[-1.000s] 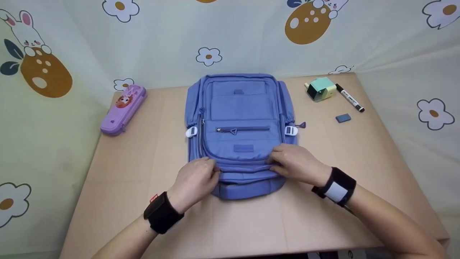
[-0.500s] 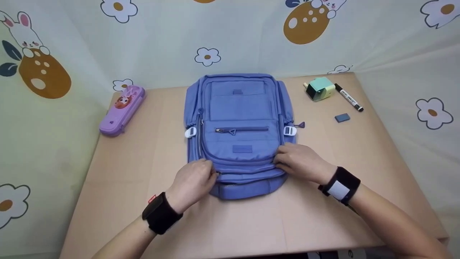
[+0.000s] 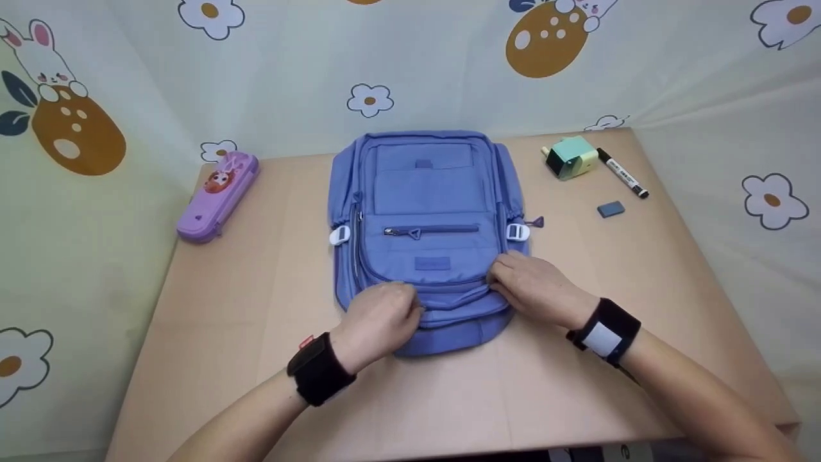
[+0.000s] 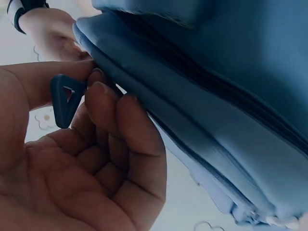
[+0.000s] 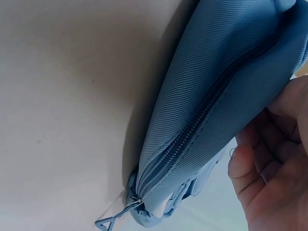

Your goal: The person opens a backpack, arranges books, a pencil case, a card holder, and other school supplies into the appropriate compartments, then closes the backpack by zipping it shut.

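Observation:
A blue backpack [image 3: 423,192] lies flat on the table, its front pocket facing up. At its near end, my left hand [image 3: 380,321] pinches a zipper pull; the pull's triangular tab [image 4: 66,102] sticks out between thumb and fingers in the left wrist view. My right hand [image 3: 537,285] grips the fabric at the lower right of the front pocket, fingers curled at the seam. In the right wrist view a closed zipper line [image 5: 192,122] runs along the bag's side, ending at another triangular pull [image 5: 107,223]. The fingertips of both hands are partly hidden in the head view.
A purple pencil case [image 3: 218,197] lies at the back left of the table [image 3: 244,301]. At the back right are a green and yellow pencil sharpener [image 3: 571,158], a marker [image 3: 622,173] and a small blue eraser [image 3: 610,209]. Patterned cloth [image 3: 288,77] hangs behind and at both sides.
My left hand has moved to the right along the backpack's near end with the zipper pull. The right hand shifted slightly right and stays at the pocket's lower right seam.

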Demonstrator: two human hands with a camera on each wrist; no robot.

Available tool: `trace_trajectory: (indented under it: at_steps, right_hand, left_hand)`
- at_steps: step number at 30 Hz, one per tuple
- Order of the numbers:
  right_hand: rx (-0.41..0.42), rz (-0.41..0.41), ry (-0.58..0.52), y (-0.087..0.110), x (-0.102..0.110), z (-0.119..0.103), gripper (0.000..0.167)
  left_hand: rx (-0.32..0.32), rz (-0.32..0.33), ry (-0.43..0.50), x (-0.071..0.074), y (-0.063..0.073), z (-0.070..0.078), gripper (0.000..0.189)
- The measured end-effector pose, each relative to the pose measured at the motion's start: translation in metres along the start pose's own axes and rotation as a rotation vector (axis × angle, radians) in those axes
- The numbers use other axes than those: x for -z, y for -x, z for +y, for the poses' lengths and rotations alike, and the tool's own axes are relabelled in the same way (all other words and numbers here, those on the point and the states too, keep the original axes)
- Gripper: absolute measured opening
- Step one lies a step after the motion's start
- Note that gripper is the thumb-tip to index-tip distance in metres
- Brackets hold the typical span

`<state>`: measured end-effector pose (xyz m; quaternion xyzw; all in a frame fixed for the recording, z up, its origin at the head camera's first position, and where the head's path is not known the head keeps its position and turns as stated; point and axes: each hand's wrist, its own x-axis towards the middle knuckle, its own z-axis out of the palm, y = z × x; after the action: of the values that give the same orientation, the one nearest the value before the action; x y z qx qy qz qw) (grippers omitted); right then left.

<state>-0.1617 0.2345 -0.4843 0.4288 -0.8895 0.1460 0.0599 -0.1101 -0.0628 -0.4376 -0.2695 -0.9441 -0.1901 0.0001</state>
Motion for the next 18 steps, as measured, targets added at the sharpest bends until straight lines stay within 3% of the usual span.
trace_trajectory:
  at_steps: [8,18]
  right_hand:
    - [0.0,0.004,0.01,-0.001,-0.002,0.0,0.007]
    - [-0.013,-0.003,0.003,-0.001,-0.002,-0.001,0.006]
  left_hand:
    - [-0.057,-0.029,-0.019,-0.011,-0.015,0.016,0.022]
    - [-0.095,-0.032,0.018,-0.01,-0.012,0.013,0.015]
